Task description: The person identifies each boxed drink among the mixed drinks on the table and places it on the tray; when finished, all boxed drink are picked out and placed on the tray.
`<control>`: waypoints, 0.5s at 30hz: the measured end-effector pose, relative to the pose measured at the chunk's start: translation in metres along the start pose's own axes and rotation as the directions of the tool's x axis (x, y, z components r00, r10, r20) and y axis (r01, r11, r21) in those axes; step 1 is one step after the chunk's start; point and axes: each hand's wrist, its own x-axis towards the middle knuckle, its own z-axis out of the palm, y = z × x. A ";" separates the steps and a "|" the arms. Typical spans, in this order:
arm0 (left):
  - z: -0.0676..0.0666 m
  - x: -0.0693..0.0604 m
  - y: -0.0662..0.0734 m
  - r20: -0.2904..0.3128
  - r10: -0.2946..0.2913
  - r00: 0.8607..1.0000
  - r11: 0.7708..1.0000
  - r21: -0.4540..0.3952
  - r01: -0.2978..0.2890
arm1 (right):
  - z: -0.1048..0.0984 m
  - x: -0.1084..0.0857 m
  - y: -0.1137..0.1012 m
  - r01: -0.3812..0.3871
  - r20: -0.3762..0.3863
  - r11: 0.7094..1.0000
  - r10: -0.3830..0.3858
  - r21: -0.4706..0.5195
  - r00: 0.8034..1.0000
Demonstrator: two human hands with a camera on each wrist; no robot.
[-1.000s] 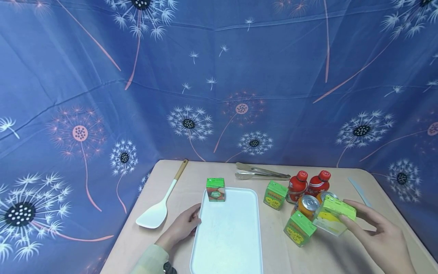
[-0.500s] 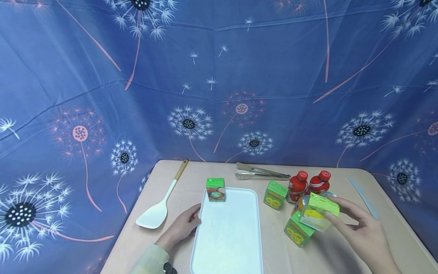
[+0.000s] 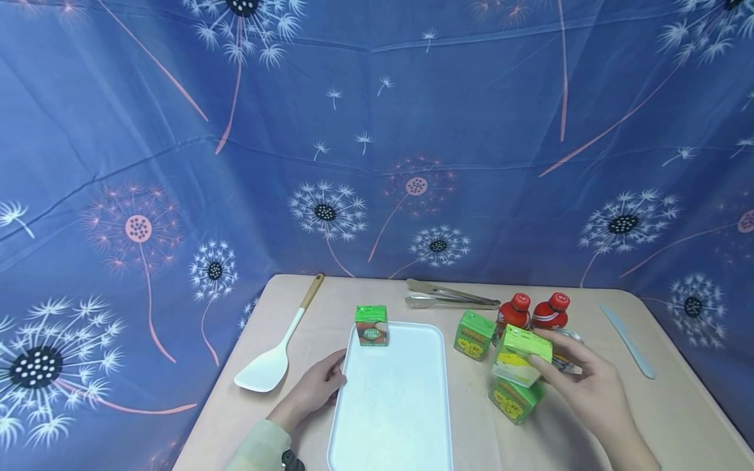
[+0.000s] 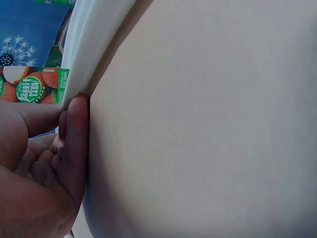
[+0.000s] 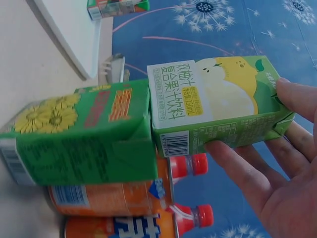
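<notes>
My right hand (image 3: 595,383) grips a light-green juice carton (image 5: 218,104) with a yellow pomelo picture. It holds this carton just over the top of a green drink carton with yellow flowers (image 5: 94,134); I cannot tell whether the two touch. Behind them, orange soda cans (image 5: 111,198) are partly hidden. On the left, my left hand (image 3: 315,383) pinches the left edge of a white tray (image 3: 389,405), its thumb and fingers on either side of the rim in the left wrist view. A red-and-green lychee carton (image 3: 371,326) stands at the tray's far-left corner.
Another flower carton (image 3: 474,337) stands right of the tray. Two red-capped bottles (image 3: 549,315) are behind the cans. Metal tongs (image 3: 448,297) lie at the back, a white spatula (image 3: 265,369) at left and a pale-blue knife (image 3: 629,343) at right.
The right hand has carried the light-green carton leftward, from in front of the cans to above the nearer flower carton. My left hand and the tray have stayed put.
</notes>
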 end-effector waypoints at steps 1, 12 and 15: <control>0.000 0.000 0.000 0.000 0.003 1.000 1.000 -0.001 -0.003 | 0.002 0.001 0.000 0.009 -0.002 1.000 -0.009 -0.003 1.000; 0.000 0.001 -0.001 -0.004 0.008 1.000 1.000 0.011 -0.008 | 0.019 0.006 -0.006 0.035 0.020 0.999 -0.034 -0.024 0.999; 0.000 0.001 -0.001 -0.004 0.008 1.000 1.000 0.014 -0.008 | 0.024 0.007 -0.009 0.019 0.044 0.999 -0.020 0.027 0.999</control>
